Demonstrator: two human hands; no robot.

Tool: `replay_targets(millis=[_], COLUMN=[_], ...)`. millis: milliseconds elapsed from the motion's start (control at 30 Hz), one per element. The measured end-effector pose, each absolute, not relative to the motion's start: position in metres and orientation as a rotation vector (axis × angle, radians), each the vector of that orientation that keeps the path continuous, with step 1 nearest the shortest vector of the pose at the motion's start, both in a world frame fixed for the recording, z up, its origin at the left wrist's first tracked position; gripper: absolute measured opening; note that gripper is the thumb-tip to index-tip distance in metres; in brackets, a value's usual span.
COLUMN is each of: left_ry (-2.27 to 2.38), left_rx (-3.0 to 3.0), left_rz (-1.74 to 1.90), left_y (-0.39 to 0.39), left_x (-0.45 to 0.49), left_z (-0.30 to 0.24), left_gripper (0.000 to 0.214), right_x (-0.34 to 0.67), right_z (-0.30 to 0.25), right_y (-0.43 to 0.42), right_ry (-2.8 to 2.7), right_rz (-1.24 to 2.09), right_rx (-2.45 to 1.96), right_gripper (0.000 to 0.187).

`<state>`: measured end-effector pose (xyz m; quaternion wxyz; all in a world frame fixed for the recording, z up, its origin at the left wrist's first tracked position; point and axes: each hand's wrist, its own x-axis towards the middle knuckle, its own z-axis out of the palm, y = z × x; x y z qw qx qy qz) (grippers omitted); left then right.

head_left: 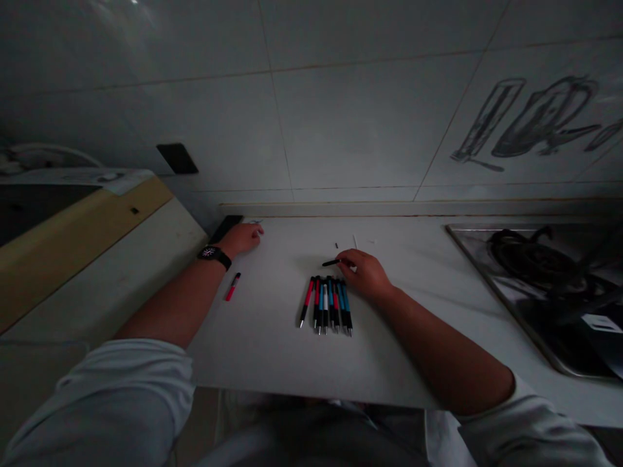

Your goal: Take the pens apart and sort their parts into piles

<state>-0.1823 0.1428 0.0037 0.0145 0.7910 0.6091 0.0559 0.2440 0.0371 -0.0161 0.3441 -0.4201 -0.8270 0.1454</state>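
Note:
My right hand (364,272) pinches a short black pen piece (331,263) just above a row of pens. Several click pens with black grips and silver tips lie side by side there, among them a red pen (306,301), a white pen (326,305) and a blue pen (346,303). Farther left, my left hand (243,239) rests near the back of the counter, fingers loosely bent and slightly apart, with nothing visible in them. Beside it lies a dark flat object (226,227), partly hidden by the hand. A red and black pen part (233,287) lies below that hand.
Behind the row are a tiny black piece (336,246) and a thin white stick (355,241) on the white counter (272,350). A gas stove (530,259) stands at right, a pale box-like appliance (146,227) at left. The tiled wall (350,130) closes off the back.

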Motion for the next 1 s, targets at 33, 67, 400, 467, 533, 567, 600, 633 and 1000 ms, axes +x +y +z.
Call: replay_targets(millis=[33,67,400,467,533,567,600,633,1000], left_ry=[1.876,1.863,1.924,1.942,1.955,1.958,1.958,1.959,2.022], left_rx=[2.422,2.383,2.403,2.402,2.392,2.395,2.404,2.419,2.419], left_rz=[0.242,0.304,0.356,0.343,0.325,0.310,0.293,0.272,0.200], left_y=[0.142,0.142,0.143,0.142,0.142,0.141,0.141,0.140,0.130], left_x=[-0.183,-0.184,-0.198,-0.199,-0.200,-0.200,-0.200,-0.200,-0.192], left_z=[0.002,0.001,-0.012,-0.013,-0.013,-0.012,-0.012,-0.011,0.005], left_gripper=[0.036,0.034,0.023,0.023,0.024,0.025,0.026,0.027,0.039], right_x=[0.244,0.244,0.243,0.243,0.243,0.243,0.243,0.243,0.243], right_z=[-0.016,-0.016,-0.013,-0.013,-0.013,-0.013,-0.013,-0.014,-0.013], right_y=[0.037,0.037,0.035,0.035,0.035,0.035,0.035,0.035,0.035], right_ry=[-2.148,-2.148,-2.156,-2.156,-2.158,-2.162,-2.168,-2.173,-2.167], right_rz=[0.375,0.372,0.392,0.391,0.389,0.387,0.385,0.381,0.405], right_rx=[-1.093,-1.095,-1.091,-1.092,-1.090,-1.090,-1.091,-1.091,-1.085], right_gripper=[0.018,0.017,0.017,0.017,0.016,0.016,0.016,0.016,0.016])
